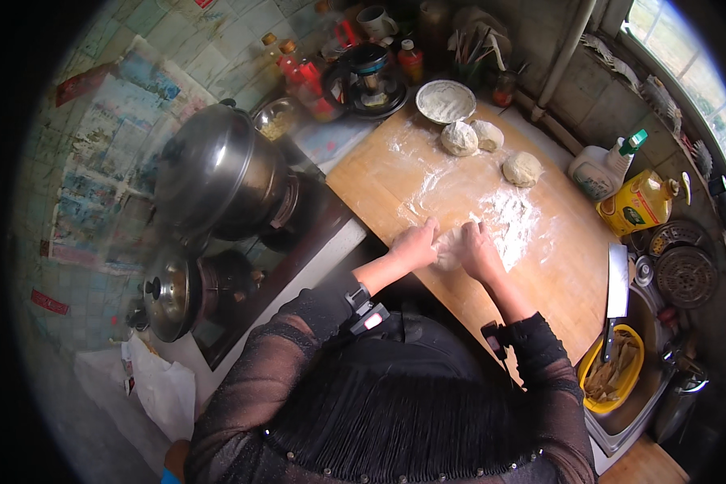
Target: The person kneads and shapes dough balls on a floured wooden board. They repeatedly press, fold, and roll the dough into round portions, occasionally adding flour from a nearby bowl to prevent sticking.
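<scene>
Between my two hands is a piece of pale dough (448,251), on the near edge of a wooden board (375,175). My left hand (416,243) grips its left side, the thumb and fingers pressed against it. On the other side, my right hand (479,251) has its curled fingers over the dough and covers part of it. White flour (511,221) is spread over the board just beyond my right hand. Farther back rest three floury dough balls: one on the left (459,139), one touching or close behind it (487,135), and one apart (522,169).
A bowl of flour (446,101) stands at the board's far edge. To the right lie a cleaver (618,284), a yellow basket (587,378) in the sink (611,432), and a yellow bottle (638,202). Leftward are a large lidded steel pot (218,175) and a smaller lidded pot (169,296).
</scene>
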Available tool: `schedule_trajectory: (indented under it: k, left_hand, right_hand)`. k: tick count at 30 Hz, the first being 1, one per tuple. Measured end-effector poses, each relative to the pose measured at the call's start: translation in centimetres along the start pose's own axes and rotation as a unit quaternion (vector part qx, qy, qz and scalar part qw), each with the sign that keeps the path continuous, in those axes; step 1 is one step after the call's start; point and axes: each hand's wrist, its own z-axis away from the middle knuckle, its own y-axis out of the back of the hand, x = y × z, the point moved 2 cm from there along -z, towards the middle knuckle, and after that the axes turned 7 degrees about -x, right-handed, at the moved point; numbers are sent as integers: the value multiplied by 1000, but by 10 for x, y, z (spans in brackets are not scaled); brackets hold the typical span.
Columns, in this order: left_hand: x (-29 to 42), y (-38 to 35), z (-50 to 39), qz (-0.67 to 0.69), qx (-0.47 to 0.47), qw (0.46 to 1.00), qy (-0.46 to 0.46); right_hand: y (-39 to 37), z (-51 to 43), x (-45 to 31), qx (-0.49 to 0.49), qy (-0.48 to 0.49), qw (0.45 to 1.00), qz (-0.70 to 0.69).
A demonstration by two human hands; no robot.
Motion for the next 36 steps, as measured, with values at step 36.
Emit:
schedule_trajectory:
  k: [36]
  left_hand:
    - [-4,5,3,46,-70,995,-48]
  right_hand:
    - [1,9,-18,-55,39,997,-27]
